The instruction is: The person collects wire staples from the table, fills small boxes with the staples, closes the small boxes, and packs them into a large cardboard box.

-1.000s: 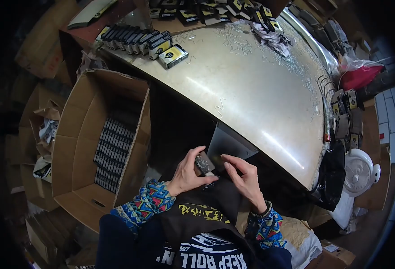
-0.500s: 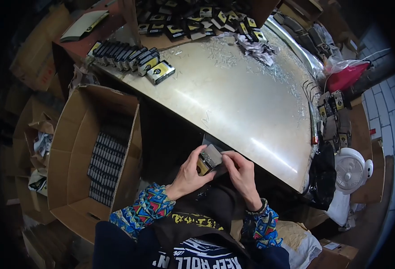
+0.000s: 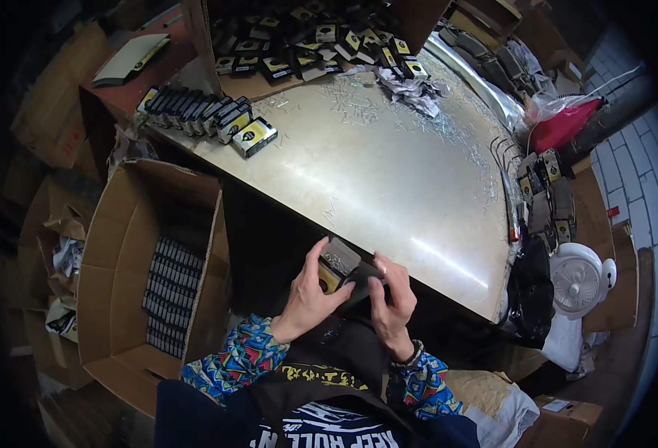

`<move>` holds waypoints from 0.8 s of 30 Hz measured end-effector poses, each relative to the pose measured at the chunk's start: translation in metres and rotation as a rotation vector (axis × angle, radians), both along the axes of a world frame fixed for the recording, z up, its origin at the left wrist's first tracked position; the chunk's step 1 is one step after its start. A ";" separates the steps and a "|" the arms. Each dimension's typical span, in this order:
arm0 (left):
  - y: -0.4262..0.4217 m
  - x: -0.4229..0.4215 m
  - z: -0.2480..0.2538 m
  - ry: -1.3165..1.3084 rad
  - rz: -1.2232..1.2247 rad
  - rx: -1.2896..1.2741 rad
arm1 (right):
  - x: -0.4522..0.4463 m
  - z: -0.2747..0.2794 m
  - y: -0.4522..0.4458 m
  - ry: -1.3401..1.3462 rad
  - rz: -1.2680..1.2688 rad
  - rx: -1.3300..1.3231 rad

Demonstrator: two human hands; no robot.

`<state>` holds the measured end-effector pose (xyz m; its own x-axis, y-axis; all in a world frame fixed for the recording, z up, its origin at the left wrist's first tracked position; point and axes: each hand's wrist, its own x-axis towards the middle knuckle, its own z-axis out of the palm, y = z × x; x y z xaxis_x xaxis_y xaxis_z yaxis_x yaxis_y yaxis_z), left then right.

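My left hand [image 3: 306, 295] grips a small black and yellow cardboard box [image 3: 330, 281] between thumb and fingers, just off the table's near edge. Its grey flap is up, and thin shiny metal pins show at the open end. To the right of the box, my right hand [image 3: 393, 302] is apart from it, with thumb and forefinger separated. Nothing I can make out lies between those fingertips. On the metal-topped table [image 3: 359, 175], a row of similar boxes [image 3: 194, 112] stands at the far left, with one box [image 3: 255, 137] at its near end.
An open carton [image 3: 112, 276] to my left holds rows of packed boxes. Another carton [image 3: 269, 91] at the back is heaped with small boxes. Loose pins [image 3: 448, 131] and crumpled paper [image 3: 412, 91] lie on the table. A white fan [image 3: 574, 280] stands at the right.
My right hand has come away from the box's flap and its fingers have parted. The flap stands more upright, showing the pins. The whole view has shifted slightly.
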<state>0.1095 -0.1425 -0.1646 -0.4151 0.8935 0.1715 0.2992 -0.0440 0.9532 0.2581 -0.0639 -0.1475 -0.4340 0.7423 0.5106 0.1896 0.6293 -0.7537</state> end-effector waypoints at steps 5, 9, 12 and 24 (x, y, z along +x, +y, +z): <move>0.002 0.001 0.000 -0.019 -0.012 0.061 | 0.001 -0.002 -0.003 -0.231 0.102 0.191; -0.003 0.001 -0.010 0.212 -0.035 0.024 | 0.002 -0.015 -0.003 -0.161 0.179 0.014; -0.005 0.003 -0.014 0.239 -0.040 -0.009 | -0.006 -0.014 -0.014 -0.051 0.143 -0.283; -0.004 -0.015 -0.015 -0.665 -0.492 -0.176 | 0.010 -0.018 0.003 0.149 0.384 -0.423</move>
<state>0.0948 -0.1465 -0.1797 0.0632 0.9896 -0.1291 -0.3405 0.1430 0.9293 0.2677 -0.0611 -0.1659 -0.6584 0.6983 0.2809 -0.1198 0.2712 -0.9550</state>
